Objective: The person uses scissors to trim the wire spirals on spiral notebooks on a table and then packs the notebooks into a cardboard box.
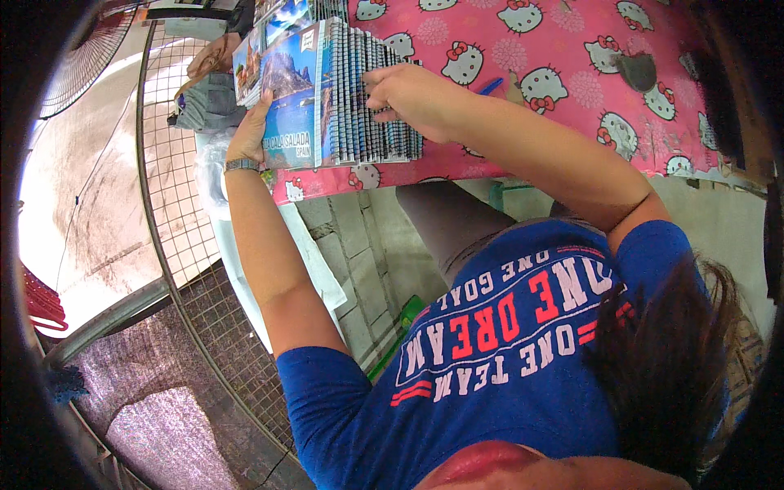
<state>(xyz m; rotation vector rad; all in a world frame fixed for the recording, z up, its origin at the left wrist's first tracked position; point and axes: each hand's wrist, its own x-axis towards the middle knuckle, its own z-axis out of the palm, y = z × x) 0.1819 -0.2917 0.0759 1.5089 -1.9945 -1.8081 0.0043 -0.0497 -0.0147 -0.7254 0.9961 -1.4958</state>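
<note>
A fanned row of flat printed cards (359, 98) stands on edge on a table covered with a pink cartoon-cat cloth (572, 49). The front card (290, 98) shows a blue sea and a rock. My left hand (249, 131), with a metal watch on its wrist, holds the left end of the row by the front card. My right hand (408, 94) rests on top of the fanned cards, its fingers pressed between their edges.
More printed cards (282, 20) lie farther back on the table. A blue pen (490, 85) lies right of my right hand. A wire mesh fence (175, 180) runs along the left, a fan (82, 65) behind it. Concrete blocks (359, 237) stand under the table.
</note>
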